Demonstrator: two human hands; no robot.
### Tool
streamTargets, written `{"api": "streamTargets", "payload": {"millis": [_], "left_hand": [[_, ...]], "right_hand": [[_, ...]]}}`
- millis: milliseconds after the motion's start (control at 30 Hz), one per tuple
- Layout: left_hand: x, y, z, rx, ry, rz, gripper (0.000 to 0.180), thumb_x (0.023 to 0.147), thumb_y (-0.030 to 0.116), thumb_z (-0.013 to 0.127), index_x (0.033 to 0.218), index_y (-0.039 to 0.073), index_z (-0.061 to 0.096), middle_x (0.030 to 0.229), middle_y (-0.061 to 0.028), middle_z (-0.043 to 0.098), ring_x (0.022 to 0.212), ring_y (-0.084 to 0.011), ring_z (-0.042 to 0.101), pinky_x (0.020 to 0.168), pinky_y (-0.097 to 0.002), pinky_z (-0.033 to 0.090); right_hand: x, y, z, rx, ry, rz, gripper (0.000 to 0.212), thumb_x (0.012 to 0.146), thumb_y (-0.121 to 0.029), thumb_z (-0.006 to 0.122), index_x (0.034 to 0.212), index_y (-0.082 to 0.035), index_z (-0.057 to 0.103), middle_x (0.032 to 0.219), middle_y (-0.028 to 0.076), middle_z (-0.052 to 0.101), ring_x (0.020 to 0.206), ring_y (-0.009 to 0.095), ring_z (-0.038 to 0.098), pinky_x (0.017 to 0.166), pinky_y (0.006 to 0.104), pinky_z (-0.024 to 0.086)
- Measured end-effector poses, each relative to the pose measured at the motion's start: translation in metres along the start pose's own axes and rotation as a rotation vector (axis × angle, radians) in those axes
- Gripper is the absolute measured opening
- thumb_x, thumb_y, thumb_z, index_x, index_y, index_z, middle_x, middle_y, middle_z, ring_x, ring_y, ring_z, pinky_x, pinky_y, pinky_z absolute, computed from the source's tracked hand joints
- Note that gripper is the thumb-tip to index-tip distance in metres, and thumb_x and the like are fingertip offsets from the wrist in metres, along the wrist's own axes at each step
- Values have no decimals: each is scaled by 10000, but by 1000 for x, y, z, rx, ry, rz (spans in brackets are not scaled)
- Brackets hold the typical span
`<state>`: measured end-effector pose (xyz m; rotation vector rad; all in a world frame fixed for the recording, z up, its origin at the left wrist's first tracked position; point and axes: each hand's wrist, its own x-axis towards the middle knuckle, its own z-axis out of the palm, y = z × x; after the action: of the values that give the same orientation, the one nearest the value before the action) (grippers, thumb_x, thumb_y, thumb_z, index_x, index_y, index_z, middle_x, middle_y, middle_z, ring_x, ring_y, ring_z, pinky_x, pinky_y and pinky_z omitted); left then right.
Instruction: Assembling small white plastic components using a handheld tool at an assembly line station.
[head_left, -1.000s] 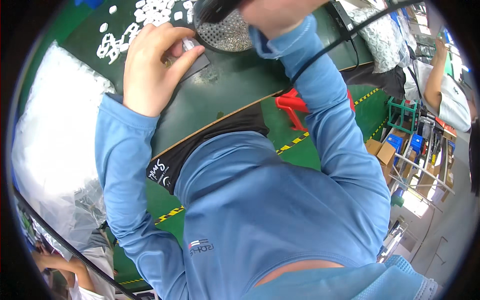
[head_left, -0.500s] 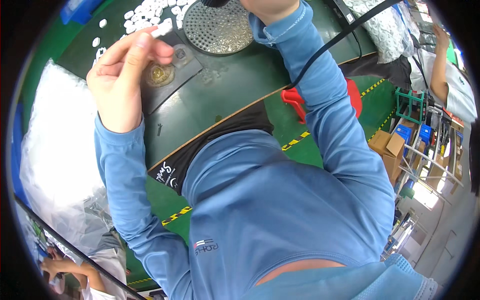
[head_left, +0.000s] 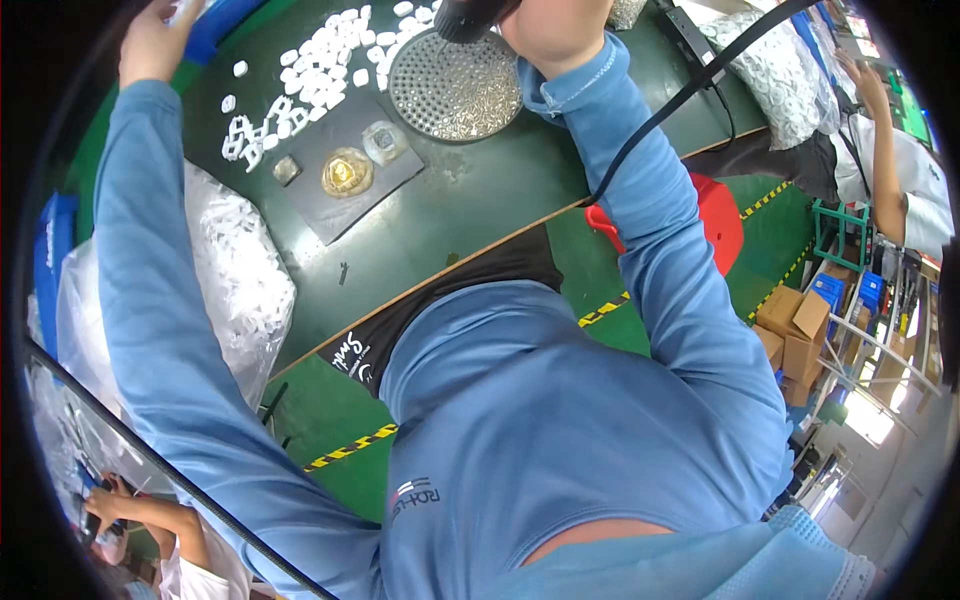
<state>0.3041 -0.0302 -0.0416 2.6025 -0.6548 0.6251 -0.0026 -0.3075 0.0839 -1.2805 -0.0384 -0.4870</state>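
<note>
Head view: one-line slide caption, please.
Left hand beside a blue bin, right hand holding a black tool by a perforated tray of metal pieces.

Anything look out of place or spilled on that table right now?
A small dark scrap lies alone on the green tabletop, between the dark mat and the near edge; too small to identify. Two white pieces sit apart from the pile. No obvious spill.

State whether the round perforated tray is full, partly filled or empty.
Partly filled: small metal pieces cover the right side of the round perforated tray, while its left side shows bare holes.
</note>
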Motion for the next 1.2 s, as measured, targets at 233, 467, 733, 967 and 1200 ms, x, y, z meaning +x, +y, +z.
{"api": "streamTargets", "payload": {"millis": [233,467,733,967,1200], "left_hand": [[-108,92,-105,-256,-349,303,210,925,97,725,1088,-34,703,908,-99,676,820,-205,633,785,-307,508],[-118,95,-92,-451,-348,10,209,952,125,716,1097,-26,717,956,-95,714,891,-171,666,803,-308,523],[-171,184,-169,-1350,-744,-204,206,1018,170,661,1099,-19,680,891,-26,678,788,-86,606,750,-238,501],[-198,213,-174,-1567,-935,-320,179,1023,132,659,1076,-32,704,892,-45,697,792,-85,634,745,-234,527],[-197,214,-165,-1565,-883,-289,217,1037,177,642,1022,-22,728,847,-49,699,745,-76,628,712,-229,521]], "right_hand": [[6,14,17,177,-406,-256,686,938,-616,663,1107,44,584,703,91,614,557,140,579,524,258,478],[12,31,10,238,-471,-240,579,921,-424,769,1194,34,545,840,89,631,700,128,604,622,254,493],[-4,57,-45,-85,-311,-901,446,789,2,815,1197,-9,636,973,75,653,852,193,654,752,315,528],[-52,35,-20,-301,-874,-506,386,761,-4,873,1120,59,745,1035,181,716,815,210,696,653,280,551],[-51,36,-14,-283,-773,-506,348,739,3,880,1065,40,765,922,142,725,788,204,682,642,295,539]]}}
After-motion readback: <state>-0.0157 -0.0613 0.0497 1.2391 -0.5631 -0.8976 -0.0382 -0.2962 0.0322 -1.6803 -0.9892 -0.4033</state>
